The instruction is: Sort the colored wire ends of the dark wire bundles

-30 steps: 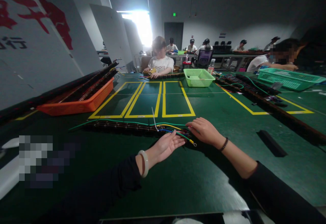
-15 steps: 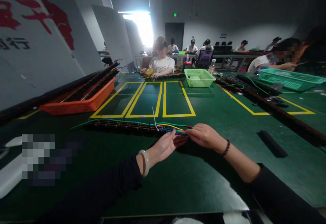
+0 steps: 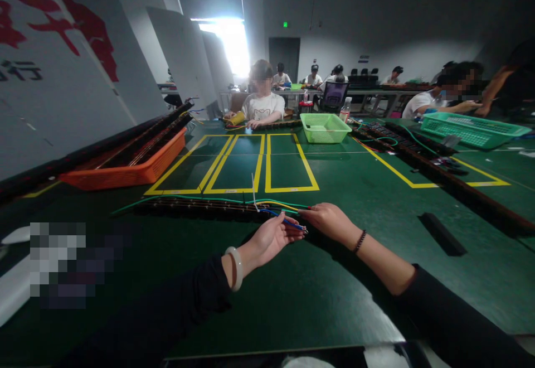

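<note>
A long dark strip [image 3: 200,208] with thin bare wires along it lies in front of me. Blue, yellow and green wires come from its right end, where a white cable tie [image 3: 254,192] stands up. Palm up, my left hand [image 3: 271,240] has its thumb over the blue wire [image 3: 295,223], whose end lies across the fingers. Just to the right, my right hand [image 3: 330,220] pinches the yellow wire [image 3: 278,203] and green wire ends; its fingertips partly hide them. Another green wire [image 3: 167,197] runs along the strip's far side.
An orange basket [image 3: 154,161] with dark strips stands left. Beyond the yellow-taped rectangles is a light green basket [image 3: 326,130]; a co-worker [image 3: 263,106] sits opposite. A short black bar [image 3: 442,234] lies right, near a long dark strip [image 3: 472,189]. A teal basket [image 3: 472,131] stands farther back.
The blue wire's end has come down and apart from the other wires, onto my left fingers. My right hand has shifted slightly left, with the yellow and green wires in its fingertips.
</note>
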Motion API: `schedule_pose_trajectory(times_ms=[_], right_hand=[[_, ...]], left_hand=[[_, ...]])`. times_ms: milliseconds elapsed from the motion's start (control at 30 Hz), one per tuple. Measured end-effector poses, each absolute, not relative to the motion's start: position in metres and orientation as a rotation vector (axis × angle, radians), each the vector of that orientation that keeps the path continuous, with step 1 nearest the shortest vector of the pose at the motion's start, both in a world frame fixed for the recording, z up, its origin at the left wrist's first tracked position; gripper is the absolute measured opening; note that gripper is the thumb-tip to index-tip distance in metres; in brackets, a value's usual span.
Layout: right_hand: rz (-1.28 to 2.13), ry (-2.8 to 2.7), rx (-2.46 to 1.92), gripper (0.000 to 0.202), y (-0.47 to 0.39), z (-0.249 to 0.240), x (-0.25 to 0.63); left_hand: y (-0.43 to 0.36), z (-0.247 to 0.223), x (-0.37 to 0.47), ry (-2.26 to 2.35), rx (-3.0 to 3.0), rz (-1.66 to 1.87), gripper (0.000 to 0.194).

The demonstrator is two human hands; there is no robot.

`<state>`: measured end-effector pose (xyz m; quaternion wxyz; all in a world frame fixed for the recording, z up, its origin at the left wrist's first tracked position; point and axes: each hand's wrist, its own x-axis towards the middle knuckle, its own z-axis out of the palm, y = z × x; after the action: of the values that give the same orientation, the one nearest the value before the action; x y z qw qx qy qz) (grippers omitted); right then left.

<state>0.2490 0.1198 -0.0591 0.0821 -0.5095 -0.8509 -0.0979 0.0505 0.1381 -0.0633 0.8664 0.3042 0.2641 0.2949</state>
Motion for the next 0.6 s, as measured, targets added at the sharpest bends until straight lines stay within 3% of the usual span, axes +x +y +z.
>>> schedule_pose_trajectory(times_ms=[200, 400, 600], right_hand=[[-0.411, -2.467, -1.474, 0.025, 0.115, -0.054, 0.249], [-0.481, -2.529, -0.929, 0.042, 0.100, -0.043, 0.244], [-0.491, -2.604, -0.905, 0.030, 0.099, -0.048, 0.233]], left_hand=[[0.139, -0.066, 0.050, 0.544, 0.637, 0.620, 0.031], [0.143, -0.069, 0.050, 0.512, 0.598, 0.569, 0.030], [0.143, -0.067, 0.051, 0.504, 0.589, 0.593, 0.026]])
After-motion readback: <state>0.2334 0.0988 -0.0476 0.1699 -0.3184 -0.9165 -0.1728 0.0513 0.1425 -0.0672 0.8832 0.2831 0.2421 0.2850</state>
